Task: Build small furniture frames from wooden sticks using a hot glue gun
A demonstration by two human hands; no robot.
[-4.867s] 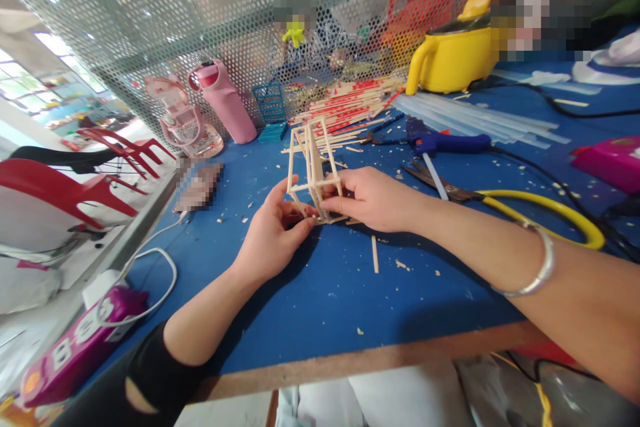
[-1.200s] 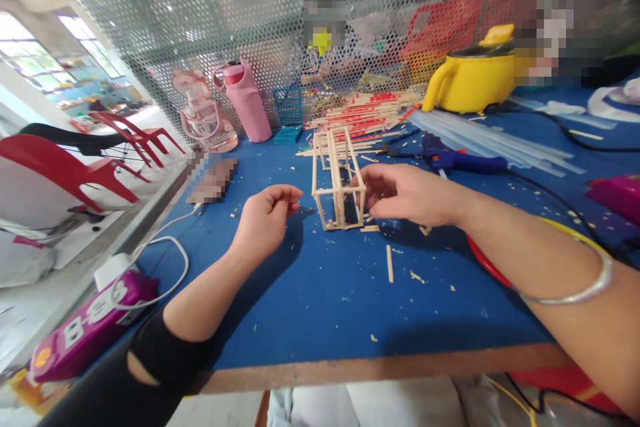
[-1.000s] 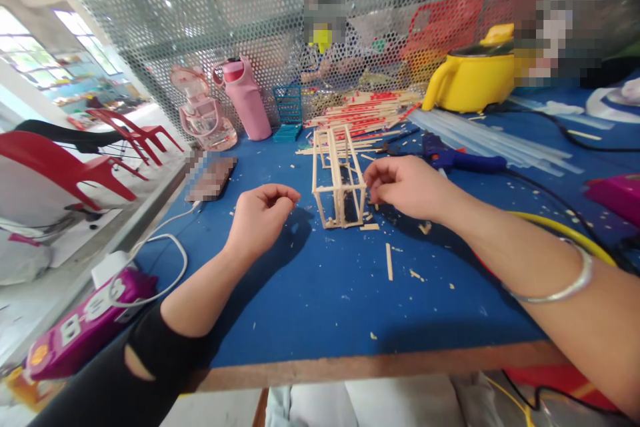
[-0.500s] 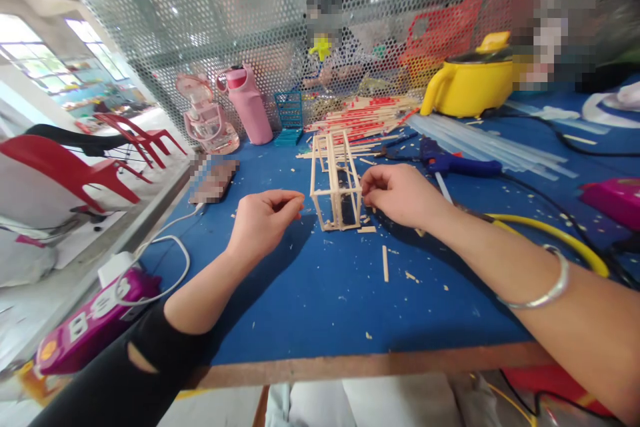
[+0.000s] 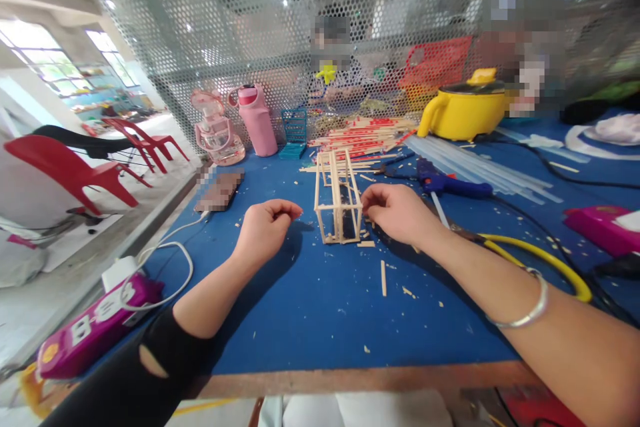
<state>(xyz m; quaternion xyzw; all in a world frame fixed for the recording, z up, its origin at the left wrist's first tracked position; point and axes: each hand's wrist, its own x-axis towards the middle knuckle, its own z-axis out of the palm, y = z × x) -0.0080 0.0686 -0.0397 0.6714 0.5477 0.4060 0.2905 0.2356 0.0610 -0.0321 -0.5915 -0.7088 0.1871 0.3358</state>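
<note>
A small box-shaped frame of thin wooden sticks (image 5: 339, 207) stands upright on the blue tabletop (image 5: 300, 320). My right hand (image 5: 395, 210) is at its right side, thumb and fingers closed at the front right post; their tips are partly hidden. To the left of the frame, a short gap away from it, my left hand (image 5: 265, 230) hovers with thumb and fingertips pinched together. Anything between those fingertips is too small to make out. A short loose stick (image 5: 383, 278) and pale wood scraps lie in front of the frame.
Behind the frame lies a pile of red-tipped sticks (image 5: 360, 135). Right of it are clear glue sticks (image 5: 480, 163), a blue glue gun (image 5: 453, 185) and a yellow pot (image 5: 465, 113). A pink bottle (image 5: 260, 123), phone (image 5: 220, 191) and purple power strip (image 5: 95, 323) are leftward. Perforated metal screens the back.
The view has tilted, so the tabletop sits lower in the picture. Both hands keep nearly the same pose beside the stick frame, which has not visibly moved on the table.
</note>
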